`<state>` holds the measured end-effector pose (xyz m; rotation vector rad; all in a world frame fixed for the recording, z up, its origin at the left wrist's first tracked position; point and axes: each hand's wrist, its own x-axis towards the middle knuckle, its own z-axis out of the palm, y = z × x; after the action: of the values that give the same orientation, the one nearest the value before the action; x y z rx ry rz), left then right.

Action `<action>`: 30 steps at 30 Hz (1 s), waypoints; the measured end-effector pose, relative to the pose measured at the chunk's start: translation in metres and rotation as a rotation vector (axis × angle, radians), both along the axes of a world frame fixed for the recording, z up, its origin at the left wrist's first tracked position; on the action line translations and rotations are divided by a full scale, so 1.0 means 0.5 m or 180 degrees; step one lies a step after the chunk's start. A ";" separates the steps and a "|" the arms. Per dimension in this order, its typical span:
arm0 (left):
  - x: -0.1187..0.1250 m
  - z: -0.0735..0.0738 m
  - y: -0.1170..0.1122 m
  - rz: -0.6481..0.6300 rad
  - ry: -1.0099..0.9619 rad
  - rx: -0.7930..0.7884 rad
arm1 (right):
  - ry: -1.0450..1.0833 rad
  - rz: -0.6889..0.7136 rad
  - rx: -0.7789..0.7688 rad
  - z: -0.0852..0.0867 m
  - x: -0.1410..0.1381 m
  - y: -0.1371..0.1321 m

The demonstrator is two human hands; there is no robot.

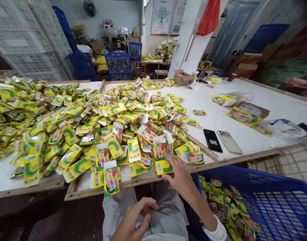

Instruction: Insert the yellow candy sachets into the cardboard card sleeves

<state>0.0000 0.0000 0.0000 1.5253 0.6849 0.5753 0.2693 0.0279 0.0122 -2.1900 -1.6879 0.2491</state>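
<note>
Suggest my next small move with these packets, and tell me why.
Probably move the yellow packet into the blue crate. Your right hand is touching that packet at the table's near edge, and the crate sits just beside that edge, holding similar packets, so it looks like the shortest move.

Head cam, worn by the person, facing forward and down over the near edge of the table (213, 103), wide angle. Left hand (132, 217) and right hand (180, 177) close, at bottom of frame; crate (243, 177) close, lower right; wall (113, 16) far, at top.
</note>
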 end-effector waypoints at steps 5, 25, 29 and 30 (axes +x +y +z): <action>0.040 0.041 0.062 0.0153 -0.0073 0.0254 | 0.0442 0.0205 -0.0147 0.054 0.052 0.023; 0.180 0.231 0.494 0.1734 0.0982 0.3516 | 0.3047 0.0983 0.2039 0.311 -0.068 0.423; 0.165 0.214 0.542 0.1982 0.0421 0.2954 | 0.3444 0.1120 0.2172 0.278 -0.087 0.482; 0.160 0.209 0.547 0.1983 0.0340 0.2858 | 0.3398 0.1138 0.2251 0.266 -0.087 0.486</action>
<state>0.0800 0.2737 0.1044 2.1740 1.0758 1.4129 0.2256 0.2709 0.1453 -0.9164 -1.2089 0.6460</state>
